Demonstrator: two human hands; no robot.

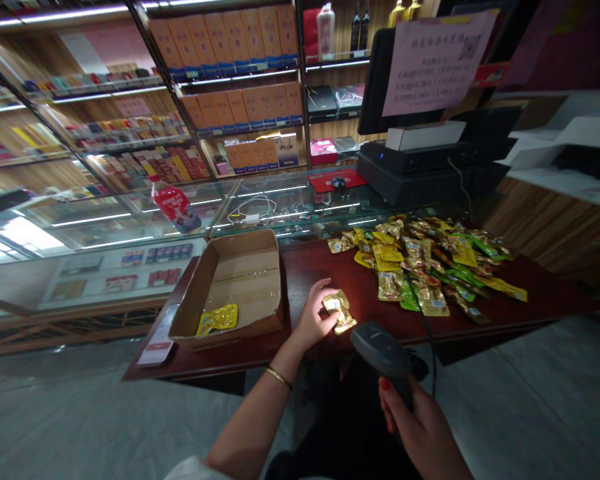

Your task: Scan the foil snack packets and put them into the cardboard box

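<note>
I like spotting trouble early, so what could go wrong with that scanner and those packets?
The scanner's black cable crosses the pile of packets, so a tug by the right hand might drag some off the table. The gold packet in the left hand is shiny and crinkled, so reading a code might be tricky. Packets near the table's front edge could get knocked down by an elbow.

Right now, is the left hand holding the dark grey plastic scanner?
No, the right hand holds the dark grey plastic scanner, while the left hand holds a small shiny gold packet.
</note>
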